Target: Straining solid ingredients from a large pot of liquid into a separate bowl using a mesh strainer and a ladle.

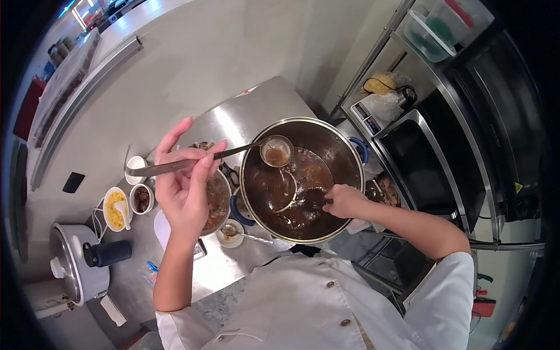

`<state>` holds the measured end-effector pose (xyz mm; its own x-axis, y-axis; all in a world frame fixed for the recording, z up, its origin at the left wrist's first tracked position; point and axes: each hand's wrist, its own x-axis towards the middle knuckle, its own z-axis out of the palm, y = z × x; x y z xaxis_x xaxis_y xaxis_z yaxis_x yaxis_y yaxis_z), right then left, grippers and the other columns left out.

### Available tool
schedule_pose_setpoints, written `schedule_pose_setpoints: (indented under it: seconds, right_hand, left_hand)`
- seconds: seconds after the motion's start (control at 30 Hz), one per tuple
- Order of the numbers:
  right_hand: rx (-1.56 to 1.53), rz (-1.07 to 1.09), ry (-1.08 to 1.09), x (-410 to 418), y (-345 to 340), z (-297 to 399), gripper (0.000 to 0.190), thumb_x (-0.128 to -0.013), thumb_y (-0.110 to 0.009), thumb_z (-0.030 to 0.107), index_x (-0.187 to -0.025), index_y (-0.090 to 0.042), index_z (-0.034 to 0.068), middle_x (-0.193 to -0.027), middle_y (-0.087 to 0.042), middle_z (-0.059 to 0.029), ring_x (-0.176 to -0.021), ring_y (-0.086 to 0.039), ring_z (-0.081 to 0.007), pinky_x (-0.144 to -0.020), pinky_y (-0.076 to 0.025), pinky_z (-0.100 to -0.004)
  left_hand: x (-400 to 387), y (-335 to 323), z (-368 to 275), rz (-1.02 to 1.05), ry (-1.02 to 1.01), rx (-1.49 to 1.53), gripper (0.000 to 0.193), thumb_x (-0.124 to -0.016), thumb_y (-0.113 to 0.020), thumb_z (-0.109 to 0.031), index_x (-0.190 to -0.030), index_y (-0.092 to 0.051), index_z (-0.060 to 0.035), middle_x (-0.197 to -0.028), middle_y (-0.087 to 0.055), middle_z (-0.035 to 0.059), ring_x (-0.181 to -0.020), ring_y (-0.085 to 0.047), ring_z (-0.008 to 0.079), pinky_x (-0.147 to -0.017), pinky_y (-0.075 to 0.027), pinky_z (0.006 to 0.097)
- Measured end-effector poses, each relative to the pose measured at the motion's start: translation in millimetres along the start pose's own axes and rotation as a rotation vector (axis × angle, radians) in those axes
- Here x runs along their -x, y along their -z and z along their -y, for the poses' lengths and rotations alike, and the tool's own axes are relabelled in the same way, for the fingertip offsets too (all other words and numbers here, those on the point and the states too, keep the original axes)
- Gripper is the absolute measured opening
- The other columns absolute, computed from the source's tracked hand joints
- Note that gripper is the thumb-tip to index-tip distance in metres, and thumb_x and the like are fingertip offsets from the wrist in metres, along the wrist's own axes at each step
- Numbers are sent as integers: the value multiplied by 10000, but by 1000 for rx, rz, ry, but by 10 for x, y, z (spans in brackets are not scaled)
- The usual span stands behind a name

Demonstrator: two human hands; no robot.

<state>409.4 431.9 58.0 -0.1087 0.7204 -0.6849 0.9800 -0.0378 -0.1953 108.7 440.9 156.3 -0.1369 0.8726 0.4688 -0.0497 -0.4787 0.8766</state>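
My left hand [188, 179] is raised with the handle of a metal ladle [276, 151] pinched between its thumb and fingers. The ladle's bowl holds some brown liquid and hangs over the far left part of a large metal stockpot [302, 118]. Dark brown broth [313, 168] with bits in it lies in the pot. My right hand [343, 201] reaches in over the pot's right side, its fingers closed on a dark handle end; the rest of that tool is hard to make out. A curved pale rim shows in the broth, and I cannot tell what it belongs to.
Left of the stockpot stand a second pot of reddish-brown food [217, 203], a small dish with a spoon [229, 233], a bowl of yellow food [114, 210], a bowl of dark pieces [141, 199], a dark bottle [108, 253] and a rice cooker [83, 271]. Shelving with a kitchen scale [366, 118] rises at right.
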Motion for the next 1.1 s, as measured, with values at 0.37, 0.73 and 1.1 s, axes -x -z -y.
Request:
schedule_pose_setpoints:
  seconds: [0.37, 0.73, 1.1]
  right_hand:
    - [-219, -167, 5, 49, 14, -107, 395, -785, -737, 308, -1094, -701, 65, -1011, -692, -183, -981, -659, -339, -860, -523, -402]
    - [-412, -142, 40, 444, 135, -202, 317, -792, -742, 292, -1045, -725, 102, -863, -694, -189, -827, -687, -314, -733, -518, -396]
    - [-544, -207, 49, 570, -15, -287, 275, -825, -738, 199, -1029, -713, 15, -722, -665, -91, -600, -590, -143, -586, -460, -299]
  left_hand:
    - [-114, -55, -11, 2, -35, 8, 83, -930, -537, 29, -978, -483, 67, -1380, -366, 255, -996, -665, 355, -783, -610, 290]
    - [-96, 52, -34, -18, -35, -23, 81, -931, -539, 16, -989, -483, 24, -1422, -356, 226, -1036, -644, 370, -794, -621, 337]
    - [-163, 27, -121, -29, -73, 8, 100, -936, -526, 31, -1018, -479, 66, -1389, -365, 238, -1020, -653, 355, -780, -617, 299]
